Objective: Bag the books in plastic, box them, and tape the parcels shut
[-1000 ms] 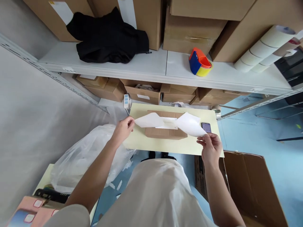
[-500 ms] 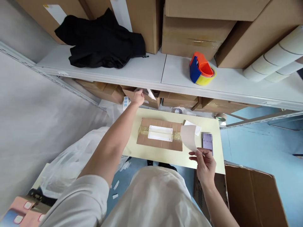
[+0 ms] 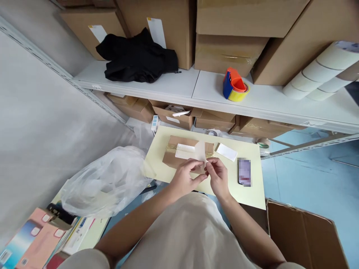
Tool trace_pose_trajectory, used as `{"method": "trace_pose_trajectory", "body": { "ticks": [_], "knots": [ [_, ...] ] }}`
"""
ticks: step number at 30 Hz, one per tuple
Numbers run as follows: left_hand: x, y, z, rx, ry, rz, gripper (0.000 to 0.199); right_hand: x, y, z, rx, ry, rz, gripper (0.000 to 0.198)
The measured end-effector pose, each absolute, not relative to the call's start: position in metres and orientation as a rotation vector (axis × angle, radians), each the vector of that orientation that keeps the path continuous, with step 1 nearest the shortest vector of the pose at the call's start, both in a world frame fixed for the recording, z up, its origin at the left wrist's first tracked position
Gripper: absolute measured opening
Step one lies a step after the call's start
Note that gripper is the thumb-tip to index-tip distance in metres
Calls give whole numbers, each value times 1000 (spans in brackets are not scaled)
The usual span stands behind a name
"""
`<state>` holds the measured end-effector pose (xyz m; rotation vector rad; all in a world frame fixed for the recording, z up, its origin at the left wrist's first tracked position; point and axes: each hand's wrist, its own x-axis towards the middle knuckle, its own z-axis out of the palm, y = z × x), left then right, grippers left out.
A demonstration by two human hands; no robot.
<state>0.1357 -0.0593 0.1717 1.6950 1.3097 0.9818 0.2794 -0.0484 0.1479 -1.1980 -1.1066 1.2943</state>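
In front of my body both hands meet at the lower end of a pale paper label (image 3: 200, 150), which stands up curved above the table. My right hand (image 3: 219, 178) pinches its lower corner between thumb and forefinger. My left hand (image 3: 183, 177) has its fingers bent round to the same end, thumb and forefinger tips close to the right fingertips. Behind the label a flat cardboard box (image 3: 171, 160) lies on the pale yellow table (image 3: 157, 164), with shiny tape across it and a white label (image 3: 185, 151) on top, partly hidden.
A stack of white labels (image 3: 226, 152) and a phone (image 3: 244, 172) lie on the table's right side. Behind, an open box (image 3: 179, 120) has a white strip over its edge. The shelf (image 3: 207, 87) holds a tape dispenser (image 3: 235, 86). A plastic bag (image 3: 103, 179) bulges at left.
My left hand has come back from the open box behind the table to join my right hand, leaving a white strip there. My right hand has moved left with the label.
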Motion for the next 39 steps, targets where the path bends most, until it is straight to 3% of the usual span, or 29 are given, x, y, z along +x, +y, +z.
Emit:
{"method": "trace_pose_trajectory", "body": {
  "ticks": [13,19,21,25,31,39],
  "knots": [
    [123,-69,153,1704,1503,1081,15,273,-74,141,-955,-1450,1284,36],
    [96,-59,160,1818,1460,874,19,297,-64,151,-1355,-1431,507,52],
    [86,-58,164,1925,1391,761,21,308,-57,153,-1401,-1475,392,49],
    [71,-62,163,2009,1349,580,23,317,-57,150,-1413,-1644,594,17],
    [56,-69,139,1562,1318,631,21,309,-80,134,-1539,-1483,909,24],
    [49,-54,109,1103,1344,894,37,293,-72,105,-1521,-1131,1169,36]
  ]
}}
